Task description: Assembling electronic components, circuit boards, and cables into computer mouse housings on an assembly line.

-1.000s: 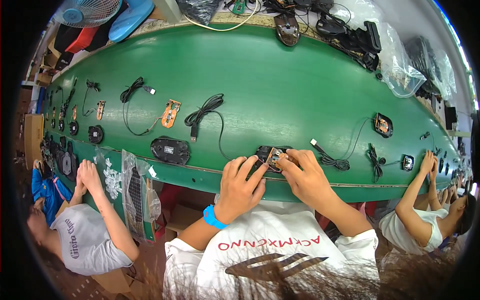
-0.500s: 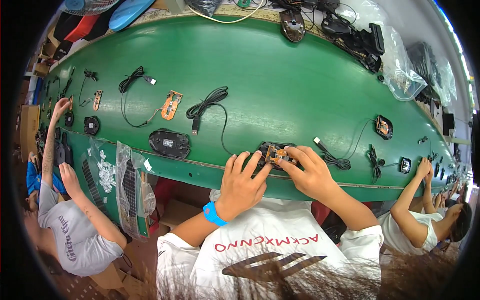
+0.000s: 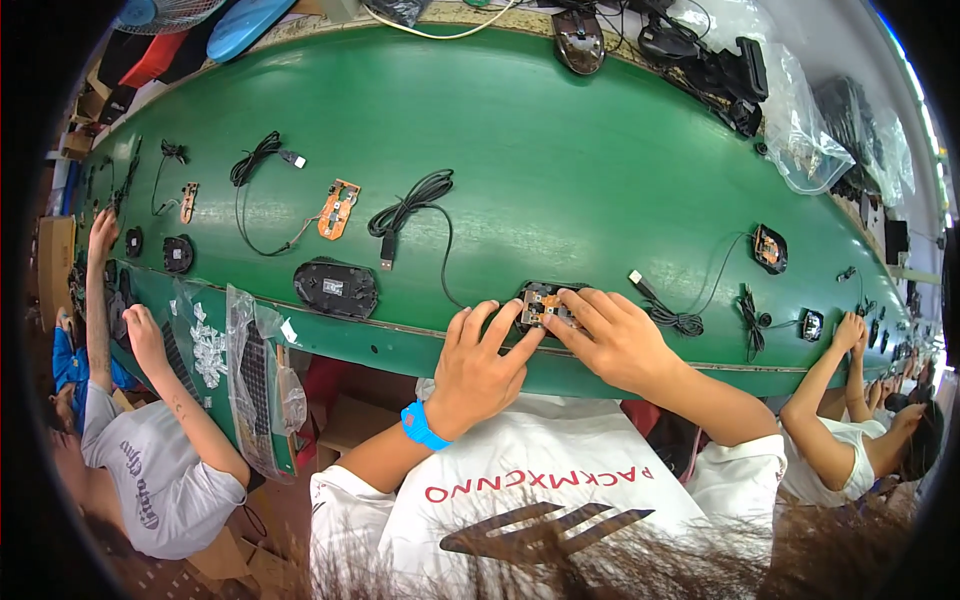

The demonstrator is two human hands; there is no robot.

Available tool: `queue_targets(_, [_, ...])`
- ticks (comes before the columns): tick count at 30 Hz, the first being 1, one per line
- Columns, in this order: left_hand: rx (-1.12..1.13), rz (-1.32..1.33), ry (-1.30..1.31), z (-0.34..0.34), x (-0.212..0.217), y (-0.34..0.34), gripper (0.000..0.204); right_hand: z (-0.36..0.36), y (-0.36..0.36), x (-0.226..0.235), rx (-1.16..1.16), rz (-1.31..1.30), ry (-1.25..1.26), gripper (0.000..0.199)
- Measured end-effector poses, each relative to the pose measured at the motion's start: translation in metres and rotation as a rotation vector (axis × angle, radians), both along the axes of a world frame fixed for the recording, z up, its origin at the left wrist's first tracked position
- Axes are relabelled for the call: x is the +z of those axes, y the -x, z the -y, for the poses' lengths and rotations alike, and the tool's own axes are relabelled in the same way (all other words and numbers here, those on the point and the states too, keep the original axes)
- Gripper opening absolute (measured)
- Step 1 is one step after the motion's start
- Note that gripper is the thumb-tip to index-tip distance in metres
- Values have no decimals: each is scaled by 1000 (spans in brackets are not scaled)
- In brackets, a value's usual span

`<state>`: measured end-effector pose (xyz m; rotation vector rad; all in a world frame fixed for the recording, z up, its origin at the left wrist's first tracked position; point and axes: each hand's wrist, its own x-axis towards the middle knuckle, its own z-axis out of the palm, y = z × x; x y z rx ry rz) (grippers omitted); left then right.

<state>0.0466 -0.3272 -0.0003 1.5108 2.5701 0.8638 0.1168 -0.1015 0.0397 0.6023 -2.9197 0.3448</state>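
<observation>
A black mouse base with an orange circuit board (image 3: 543, 302) lies at the near edge of the green belt (image 3: 560, 170). My left hand (image 3: 483, 365), with a blue wristband, has its fingertips on the base's left side. My right hand (image 3: 612, 335) presses on the board from the right. A black cable runs from the base up to a coiled bundle with a plug (image 3: 405, 212). The hands hide the front of the base.
A second black mouse base (image 3: 335, 287) lies to the left, a bare orange board (image 3: 339, 208) behind it. Another coiled cable (image 3: 672, 312) lies right of my hands. Plastic bags of parts (image 3: 258, 375) hang at the belt's edge. A person works at each side.
My hands stay on the mouse base, fingers shifting slightly. The person on the left has raised one arm onto the belt.
</observation>
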Motion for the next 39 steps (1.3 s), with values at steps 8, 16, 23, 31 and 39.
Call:
queue_targets(8, [-63, 38, -99, 11, -3, 8, 45, 1, 2, 3, 65, 49, -120, 44])
queue_targets(16, [-76, 73, -115, 14, -4, 9, 39, 7, 0, 1, 65, 99, -149, 47])
queue_targets(23, [-90, 70, -96, 16, -3, 11, 39, 19, -8, -1, -31, 97, -173, 50])
queue_targets(31, [-87, 62, -107, 14, -2, 17, 41, 23, -14, -7, -131, 118, -70, 60])
queue_targets(39, [-158, 49, -70, -6, -7, 22, 45, 22, -27, -21, -180, 119, 17, 64])
